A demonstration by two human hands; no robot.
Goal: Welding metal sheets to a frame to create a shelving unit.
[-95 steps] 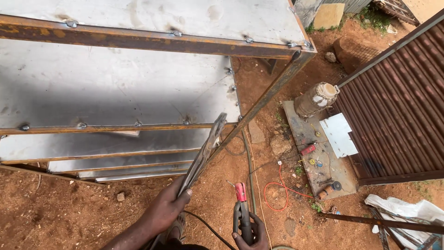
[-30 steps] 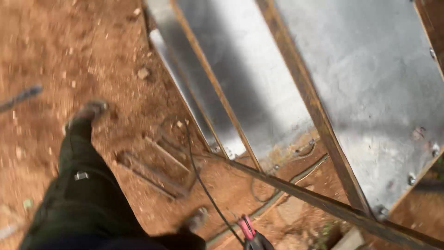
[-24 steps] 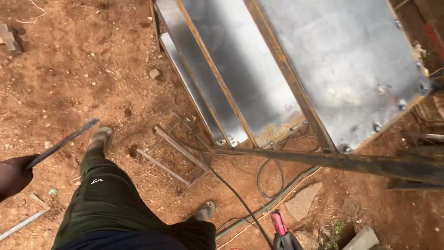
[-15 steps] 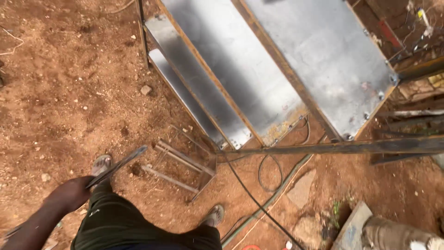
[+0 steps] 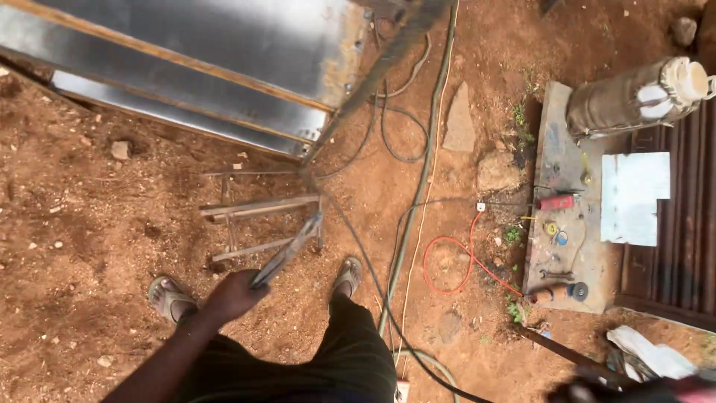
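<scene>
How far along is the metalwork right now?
Silver sheet panels already sit fixed in a rusty steel frame. In hand: the left hand grips a short grey metal strip above a small bar frame on the dirt. The strip is unattached; the right hand is blurred.

Right hand [image 5: 597,389] blurred, cut off at the bottom edge

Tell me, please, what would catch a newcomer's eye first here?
The left hand gripping a metal bar at centre, above the sandalled feet on red dirt. Next, the shiny metal sheets in a rusty frame at top left, and the red cable looping toward the tool-strewn slab on the right.
</scene>
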